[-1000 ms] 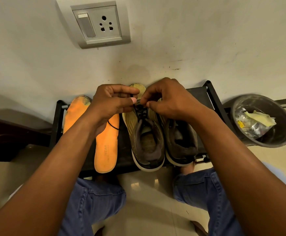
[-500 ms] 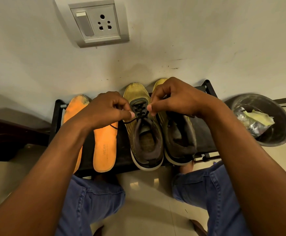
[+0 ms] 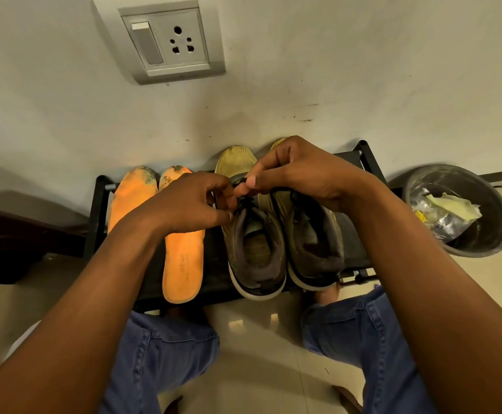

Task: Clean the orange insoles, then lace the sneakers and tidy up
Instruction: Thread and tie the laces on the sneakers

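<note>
Two yellow-green sneakers stand side by side on a low black rack (image 3: 360, 159), toes against the wall: the left sneaker (image 3: 255, 249) and the right sneaker (image 3: 312, 243). Both hands meet over the left sneaker's tongue. My left hand (image 3: 190, 201) and my right hand (image 3: 297, 171) each pinch the black lace (image 3: 245, 201) with thumb and fingertips. Two orange insoles lie left of the sneakers, one (image 3: 184, 264) close to them and one (image 3: 130, 198) partly under my left forearm. Both insoles have dark, dirty toe ends.
A dark round bin (image 3: 464, 210) holding wrappers and paper stands on the floor right of the rack. A switch and socket plate (image 3: 166, 40) is on the wall above. Dark furniture (image 3: 10, 240) sits at the left. My knees in blue jeans are below the rack.
The hands drew apart with the lace half a second ago and have now closed together again over the left sneaker's tongue. The sneakers and insoles have stayed in place.
</note>
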